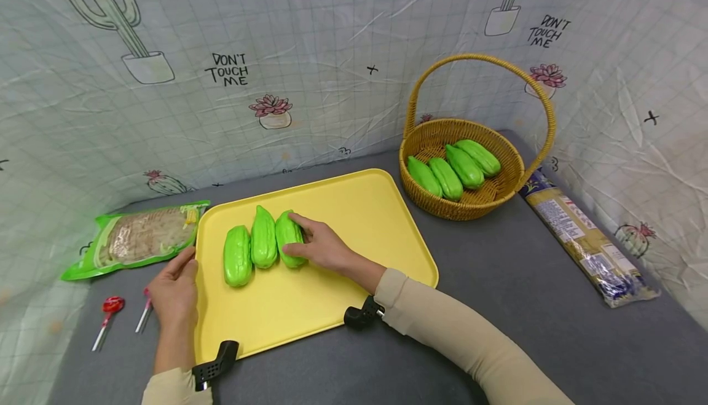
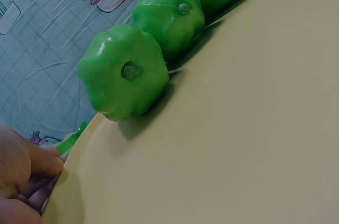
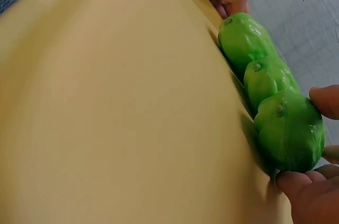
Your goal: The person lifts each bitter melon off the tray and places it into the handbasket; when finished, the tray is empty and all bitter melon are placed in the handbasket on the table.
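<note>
Three green ridged vegetables stand side by side on the left part of a yellow tray. My right hand grips the rightmost green vegetable, thumb on its near side and fingers at its far end. Right beside it lies the middle vegetable, then the left one. In the right wrist view, the held vegetable shows between thumb and fingers. My left hand holds the tray's left rim, its fingers bent at the edge in the left wrist view.
A wicker basket with several similar green vegetables stands at the back right. Beside it lies a long plastic package. At left are a green-edged bag, a red lollipop and another lollipop partly behind my left hand. A patterned cloth hangs behind.
</note>
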`<state>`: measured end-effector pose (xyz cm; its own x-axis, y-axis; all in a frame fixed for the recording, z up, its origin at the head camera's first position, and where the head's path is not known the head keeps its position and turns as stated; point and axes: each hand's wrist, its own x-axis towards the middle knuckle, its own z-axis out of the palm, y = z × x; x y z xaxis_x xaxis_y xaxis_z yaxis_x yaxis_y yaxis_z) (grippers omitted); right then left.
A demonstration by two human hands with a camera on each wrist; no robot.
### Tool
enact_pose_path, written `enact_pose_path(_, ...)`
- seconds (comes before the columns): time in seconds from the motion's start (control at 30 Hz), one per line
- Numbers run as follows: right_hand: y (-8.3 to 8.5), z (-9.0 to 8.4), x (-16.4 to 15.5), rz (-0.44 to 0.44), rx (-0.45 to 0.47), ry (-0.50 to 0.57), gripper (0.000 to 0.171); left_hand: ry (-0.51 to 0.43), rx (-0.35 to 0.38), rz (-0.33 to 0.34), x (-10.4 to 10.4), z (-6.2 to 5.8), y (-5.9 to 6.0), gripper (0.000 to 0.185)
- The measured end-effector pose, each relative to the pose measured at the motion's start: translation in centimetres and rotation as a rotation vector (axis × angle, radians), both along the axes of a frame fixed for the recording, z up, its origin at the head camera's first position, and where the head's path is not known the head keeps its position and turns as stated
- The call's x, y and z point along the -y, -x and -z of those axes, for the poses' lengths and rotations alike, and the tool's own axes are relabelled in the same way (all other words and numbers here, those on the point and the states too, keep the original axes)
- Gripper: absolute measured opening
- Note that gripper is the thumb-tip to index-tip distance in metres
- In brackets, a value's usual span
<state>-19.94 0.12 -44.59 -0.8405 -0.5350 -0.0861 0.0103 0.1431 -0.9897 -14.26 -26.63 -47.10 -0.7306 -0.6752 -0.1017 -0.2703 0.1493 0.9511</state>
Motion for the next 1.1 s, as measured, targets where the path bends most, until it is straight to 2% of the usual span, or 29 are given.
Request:
enact_pose_path(0.17, 0.0, 0.0, 0.0, 0.003, 0.001, 0.002, 0.076, 0.026, 0.032, -0.001, 0.0, 0.1, 0.0, 0.037)
enact_pose_path(0.37, 0.0, -0.1, -0.1, 0.003, 0.001, -0.004, 0.075, 0.013, 0.032, -0.006, 0.1, 0.1, 0.1, 0.037)
enact_pose_path(0.67, 0.0, -0.7, -0.8, -0.002, -0.004, -0.007, 0.075, 0.019, 0.061, 0.019, 0.2, 0.2, 0.2, 0.039)
enact_pose_path(0.9, 0.1, -1.8, -2.8, -0.050, -0.016, -0.008, 0.073, 0.033, 0.062, 0.013, 0.1, 0.2, 0.3, 0.038)
enact_pose_path(1.1, 0.5, -3.2, -5.6, -0.093, -0.015, 0.042, 0.072, 0.027, 0.061, 0.014, 0.1, 0.2, 0.2, 0.039)
